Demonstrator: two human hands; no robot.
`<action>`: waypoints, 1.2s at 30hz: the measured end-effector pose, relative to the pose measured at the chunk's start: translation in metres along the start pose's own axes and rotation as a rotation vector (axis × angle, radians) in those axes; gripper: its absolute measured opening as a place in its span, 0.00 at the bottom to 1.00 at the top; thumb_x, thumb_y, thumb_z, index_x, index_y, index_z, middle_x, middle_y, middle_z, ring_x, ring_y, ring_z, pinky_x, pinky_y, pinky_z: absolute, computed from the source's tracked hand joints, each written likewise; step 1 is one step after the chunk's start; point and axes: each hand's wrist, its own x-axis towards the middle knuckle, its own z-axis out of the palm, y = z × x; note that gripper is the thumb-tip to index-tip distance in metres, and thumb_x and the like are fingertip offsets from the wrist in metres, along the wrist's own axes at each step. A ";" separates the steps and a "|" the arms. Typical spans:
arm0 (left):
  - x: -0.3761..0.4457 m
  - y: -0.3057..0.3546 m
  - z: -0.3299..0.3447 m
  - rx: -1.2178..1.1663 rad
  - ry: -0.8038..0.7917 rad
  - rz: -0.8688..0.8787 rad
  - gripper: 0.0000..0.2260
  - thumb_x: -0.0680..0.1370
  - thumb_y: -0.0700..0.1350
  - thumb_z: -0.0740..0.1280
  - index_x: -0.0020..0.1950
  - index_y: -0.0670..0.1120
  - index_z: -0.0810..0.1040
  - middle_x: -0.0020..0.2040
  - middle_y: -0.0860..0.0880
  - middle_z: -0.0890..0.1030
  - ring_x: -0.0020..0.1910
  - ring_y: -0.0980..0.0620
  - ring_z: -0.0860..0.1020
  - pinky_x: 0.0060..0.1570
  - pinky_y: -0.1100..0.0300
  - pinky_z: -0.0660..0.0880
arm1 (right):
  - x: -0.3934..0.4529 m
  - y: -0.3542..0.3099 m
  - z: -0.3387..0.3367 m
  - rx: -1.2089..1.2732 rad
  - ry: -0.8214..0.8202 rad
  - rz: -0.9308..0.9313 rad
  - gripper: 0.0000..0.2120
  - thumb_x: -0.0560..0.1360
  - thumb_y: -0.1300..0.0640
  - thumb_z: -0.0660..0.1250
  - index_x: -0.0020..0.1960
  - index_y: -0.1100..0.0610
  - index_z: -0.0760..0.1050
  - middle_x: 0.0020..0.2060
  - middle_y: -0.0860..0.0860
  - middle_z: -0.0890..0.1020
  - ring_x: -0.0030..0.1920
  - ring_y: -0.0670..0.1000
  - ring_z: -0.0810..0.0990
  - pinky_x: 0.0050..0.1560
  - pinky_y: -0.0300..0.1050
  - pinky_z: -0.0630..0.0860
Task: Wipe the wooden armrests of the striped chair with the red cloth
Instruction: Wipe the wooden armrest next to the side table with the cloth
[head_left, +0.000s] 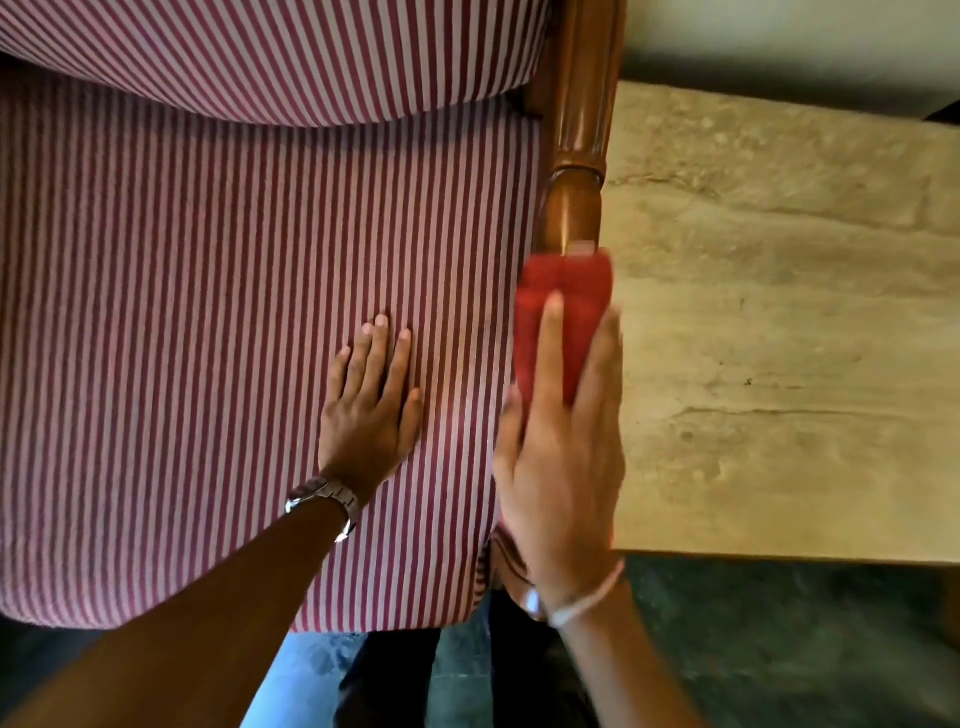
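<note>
The striped chair (208, 312) fills the left of the view, its red-and-white seat cushion below the backrest cushion. The polished wooden armrest (574, 156) runs along the seat's right side. My right hand (561, 457) presses the folded red cloth (563, 306) onto the near part of that armrest, fingers wrapped over the cloth; the hand looks motion-blurred. My left hand (371, 410), with a metal watch on the wrist, lies flat and open on the seat cushion just left of the armrest. The armrest under the cloth is hidden.
A pale stone-like slab or table top (779, 338) lies directly right of the armrest. Dark floor (779, 649) shows in front of it, and my legs stand below the seat's front edge.
</note>
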 end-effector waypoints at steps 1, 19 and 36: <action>0.000 0.001 0.000 0.000 0.003 -0.001 0.27 0.85 0.52 0.51 0.82 0.41 0.60 0.82 0.37 0.59 0.82 0.40 0.58 0.79 0.39 0.60 | -0.019 0.002 -0.002 0.019 -0.015 0.027 0.32 0.84 0.50 0.55 0.83 0.50 0.45 0.83 0.61 0.47 0.82 0.61 0.54 0.70 0.59 0.76; 0.001 0.002 0.001 0.011 0.024 0.008 0.27 0.85 0.52 0.52 0.81 0.41 0.60 0.82 0.37 0.60 0.82 0.40 0.58 0.80 0.40 0.58 | -0.011 0.006 0.002 0.011 -0.033 0.091 0.31 0.84 0.47 0.53 0.83 0.52 0.47 0.81 0.66 0.53 0.78 0.65 0.64 0.63 0.60 0.80; 0.001 0.001 0.003 0.005 0.011 0.014 0.27 0.85 0.51 0.53 0.82 0.41 0.59 0.82 0.37 0.59 0.82 0.39 0.58 0.79 0.38 0.61 | -0.017 -0.002 0.003 -0.050 -0.048 0.120 0.31 0.84 0.47 0.55 0.83 0.52 0.47 0.80 0.67 0.58 0.74 0.65 0.71 0.54 0.59 0.84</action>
